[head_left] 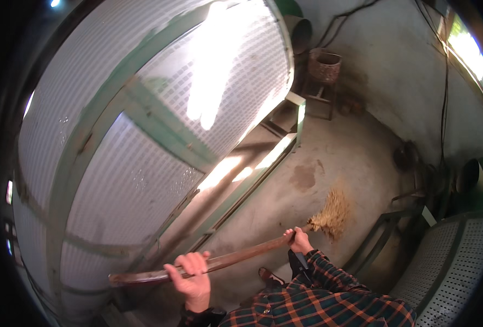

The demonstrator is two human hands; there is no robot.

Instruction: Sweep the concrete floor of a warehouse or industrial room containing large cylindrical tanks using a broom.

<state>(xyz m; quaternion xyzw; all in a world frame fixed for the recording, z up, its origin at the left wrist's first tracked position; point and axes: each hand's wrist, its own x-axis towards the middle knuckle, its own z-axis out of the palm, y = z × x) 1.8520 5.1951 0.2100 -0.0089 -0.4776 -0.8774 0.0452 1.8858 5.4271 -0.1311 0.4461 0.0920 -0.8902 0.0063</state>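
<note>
Partly, the view is swallowed by the black fisheye rim, which cuts off the big perforated drum [116, 180] at the left, while glare washes out the mesh on its upper part. The window [468, 49] at upper right is too bright to see through, and the equipment in the shadow along the right wall is hard to make out. The lower edge cuts off the left forearm. Both palms are mostly hidden, and the tips of the straw bristles [331, 215] blur into the floor [356, 158].

The left hand [193, 278] has its fingers clamped over the upper part of the broom's wooden handle [252, 253], thumb below them near the handle's end. The right hand [300, 241] grips the same handle just above the bristles, its fingers closed round the wood. The broom slants across the space before the person's body, its bristles out to the right, over the floor between the two drums.

Counted up, there is one broom, two hands on it, one large drum, one smaller perforated drum [454, 267] at lower right, one round container [324, 65] on a stand, and one sandalled foot [270, 276] in sight below the handle.
</note>
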